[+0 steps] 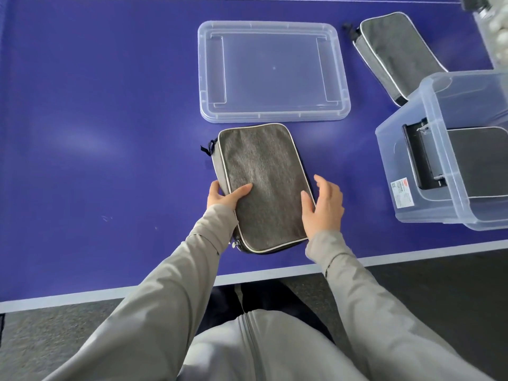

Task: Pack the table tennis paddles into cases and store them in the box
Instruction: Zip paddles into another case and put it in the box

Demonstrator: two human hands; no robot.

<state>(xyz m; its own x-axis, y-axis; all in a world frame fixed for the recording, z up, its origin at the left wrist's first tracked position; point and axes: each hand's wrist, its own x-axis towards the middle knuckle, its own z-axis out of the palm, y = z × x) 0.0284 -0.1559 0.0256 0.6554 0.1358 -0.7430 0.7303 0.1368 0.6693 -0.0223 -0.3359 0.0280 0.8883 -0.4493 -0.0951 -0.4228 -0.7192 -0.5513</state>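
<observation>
A grey zipped paddle case (264,182) with pale piping lies flat on the blue table near its front edge. My left hand (224,198) grips the case's left edge, thumb on top and fingers round the side. At the case's right edge is my right hand (323,206), fingers spread and relaxed, thumb touching the fabric. The clear plastic box (412,171) stands at the right, and a grey case (478,160) lies inside it. A third grey case (398,55) rests at the back right, partly behind the box.
The clear box lid (275,72) lies flat just behind the case I hold. A container of white balls (500,37) shows at the top right corner. The table's white front edge (247,277) runs below my forearms.
</observation>
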